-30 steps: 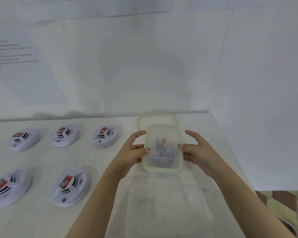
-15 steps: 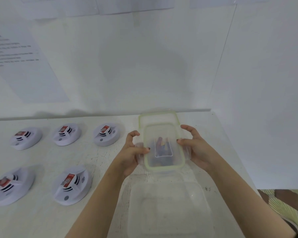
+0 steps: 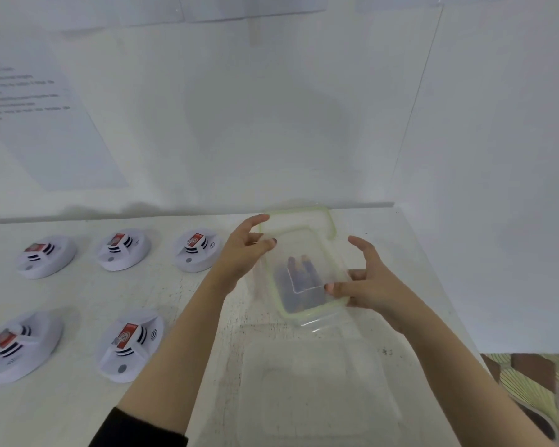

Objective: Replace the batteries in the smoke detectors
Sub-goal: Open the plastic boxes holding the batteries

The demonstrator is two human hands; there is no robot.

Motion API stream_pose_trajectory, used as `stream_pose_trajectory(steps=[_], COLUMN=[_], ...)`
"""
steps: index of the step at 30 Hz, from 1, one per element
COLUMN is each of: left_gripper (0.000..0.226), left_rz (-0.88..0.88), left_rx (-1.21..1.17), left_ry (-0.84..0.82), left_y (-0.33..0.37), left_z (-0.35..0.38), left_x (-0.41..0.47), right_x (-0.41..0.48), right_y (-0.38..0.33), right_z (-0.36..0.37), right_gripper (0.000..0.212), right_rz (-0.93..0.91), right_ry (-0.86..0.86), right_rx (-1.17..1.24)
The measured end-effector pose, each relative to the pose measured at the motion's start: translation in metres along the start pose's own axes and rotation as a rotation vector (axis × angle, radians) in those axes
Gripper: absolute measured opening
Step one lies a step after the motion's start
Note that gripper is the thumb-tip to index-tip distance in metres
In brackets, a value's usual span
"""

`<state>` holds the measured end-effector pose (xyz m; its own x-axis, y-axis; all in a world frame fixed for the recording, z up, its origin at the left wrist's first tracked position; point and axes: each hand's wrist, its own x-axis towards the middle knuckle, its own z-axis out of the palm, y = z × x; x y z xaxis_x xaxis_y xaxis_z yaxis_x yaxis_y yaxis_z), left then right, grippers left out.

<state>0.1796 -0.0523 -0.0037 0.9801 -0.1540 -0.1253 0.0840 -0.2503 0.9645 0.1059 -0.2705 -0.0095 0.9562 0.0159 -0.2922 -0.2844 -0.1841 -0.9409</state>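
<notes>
Left grip: left hand (image 3: 239, 256) has its thumb and fingers curled onto the far left corner of the small box (image 3: 313, 253).
Right grip: right hand (image 3: 371, 285) clamps the near right side of the same box, thumb pressed on top and forefinger raised.
Small box: clear plastic with a green-edged cover, held between both hands near the right end of the table (image 3: 78, 295). Cannot tell whether it rests on the surface.
Batteries (image 3: 299, 279): dark, blurred shapes seen through the cover, inside the box.
Smoke detectors: five on the left, well apart from the box. Three stand in the far row (image 3: 47, 256) (image 3: 123, 248) (image 3: 196, 250) and two in the near row (image 3: 17, 345) (image 3: 129, 343). Each carries a red-labelled block on top.
Spare lid (image 3: 299, 216): green-rimmed, lies just behind the box.
Large tub (image 3: 313, 391): clear, in front of the box.
Wall: sheet of paper (image 3: 42, 124), text illegible.
</notes>
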Motion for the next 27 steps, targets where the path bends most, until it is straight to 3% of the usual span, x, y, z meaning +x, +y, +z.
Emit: stream_pose_trajectory(steps=[2, 5, 8, 11, 13, 17, 22, 27], left_gripper=[0.044, 0.047, 0.045, 0.045, 0.044, 0.07, 0.044, 0.027], left_rz=[-0.056, -0.131, -0.153, -0.073, 0.011, 0.159, 0.205, 0.323], left_rx=[0.074, 0.109, 0.125, 0.185, 0.182, 0.026, -0.122, -0.182], left_ry=[0.023, -0.008, 0.023, 0.071, 0.085, 0.011, 0.041, 0.237], left_y=[0.001, -0.003, -0.006, -0.009, -0.01, -0.018, -0.025, 0.002], left_z=[-0.006, -0.012, -0.01, -0.009, -0.015, -0.034, -0.03, -0.027], left_x=[-0.005, -0.022, -0.041, -0.052, -0.057, -0.063, -0.067, -0.05], right_x=[0.001, 0.004, 0.007, 0.009, 0.005, -0.009, -0.018, -0.004], right_y=[-0.003, -0.009, -0.015, -0.017, -0.017, -0.008, 0.004, -0.018], right_z=[-0.005, -0.013, -0.011, -0.012, -0.019, -0.038, -0.05, -0.048], right_gripper=[0.086, 0.072, 0.058, 0.045, 0.033, 0.044, 0.036, 0.018], right_rz=[-0.016, 0.058, 0.09, -0.018, -0.117, -0.297, -0.372, -0.435], right_ry=[0.135, 0.321, 0.328, 0.354, 0.332, 0.129, -0.049, 0.047], right_rx=[-0.02, -0.234, -0.275, -0.293, -0.267, -0.192, 0.061, 0.185])
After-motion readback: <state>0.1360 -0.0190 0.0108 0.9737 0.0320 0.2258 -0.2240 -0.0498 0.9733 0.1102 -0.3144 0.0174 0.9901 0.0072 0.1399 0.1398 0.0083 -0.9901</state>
